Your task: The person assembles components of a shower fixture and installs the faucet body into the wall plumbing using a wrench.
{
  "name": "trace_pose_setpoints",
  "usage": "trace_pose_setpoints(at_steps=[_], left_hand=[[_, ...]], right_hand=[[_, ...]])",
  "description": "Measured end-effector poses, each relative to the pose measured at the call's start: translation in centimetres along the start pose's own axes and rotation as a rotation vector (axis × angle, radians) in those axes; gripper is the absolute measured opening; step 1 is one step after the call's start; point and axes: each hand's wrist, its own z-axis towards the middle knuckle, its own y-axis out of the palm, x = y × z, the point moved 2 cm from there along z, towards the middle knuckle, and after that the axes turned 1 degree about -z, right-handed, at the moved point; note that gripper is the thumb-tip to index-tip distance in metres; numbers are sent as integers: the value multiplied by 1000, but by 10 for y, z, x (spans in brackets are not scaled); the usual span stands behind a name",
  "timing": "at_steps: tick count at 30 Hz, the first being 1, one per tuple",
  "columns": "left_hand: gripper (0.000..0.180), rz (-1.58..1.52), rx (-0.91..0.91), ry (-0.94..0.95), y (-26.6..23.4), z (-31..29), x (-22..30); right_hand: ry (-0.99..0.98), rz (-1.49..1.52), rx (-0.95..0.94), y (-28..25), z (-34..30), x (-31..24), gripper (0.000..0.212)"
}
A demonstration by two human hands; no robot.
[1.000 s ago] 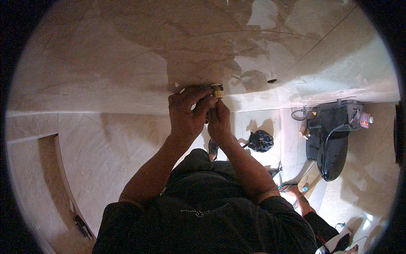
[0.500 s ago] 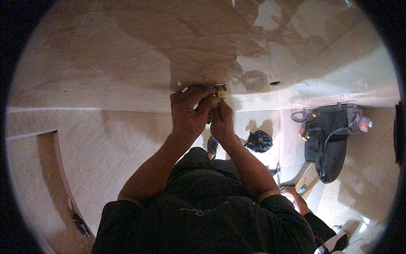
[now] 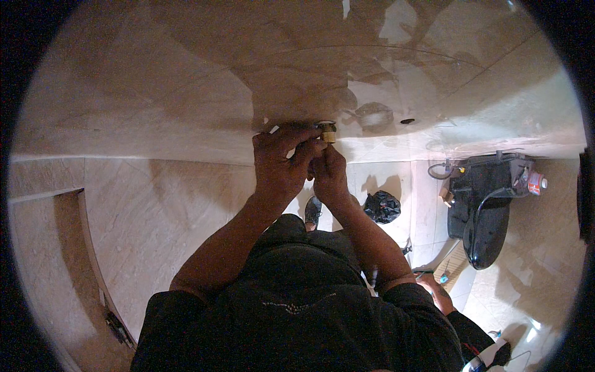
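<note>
A brass-coloured pipe fitting (image 3: 329, 136) stands out from the tiled wall (image 3: 204, 105) in front of me, with a pale ring at its base. My left hand (image 3: 277, 162) comes at it from the left; its index finger and thumb are closed against the fitting's left side. Just below, my right hand (image 3: 330, 177) is raised with its fingers curled together close under the fitting. Whatever lies between the right fingers is hidden. The fingertips of both hands nearly meet. A small white bit shows behind the left knuckles; I cannot tell what it is.
A dark hole (image 3: 407, 121) opens in the wall to the right. On the floor lies a black plastic bag (image 3: 382, 207). Farther right are a black toilet (image 3: 486, 229) and a bottle with a red label (image 3: 535, 183). Another person's arm (image 3: 437, 294) shows at lower right.
The view has shifted slightly, so hands and fitting sit a little farther right. Both hands keep nearly the same pose at the fitting.
</note>
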Motion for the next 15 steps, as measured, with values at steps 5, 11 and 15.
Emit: trace_pose_setpoints(at_steps=[5, 11, 15], left_hand=[[16, 49, -10, 4, 0, 0, -3], [14, 98, -6, 44, -1, -2, -3], [14, 12, -19, 3, -1, 0, -2]], right_hand=[[-61, -109, 3, -4, 3, 6, 14], [53, -168, -29, -13, 3, 2, 10], [-165, -230, -67, -19, 5, 10, 37]])
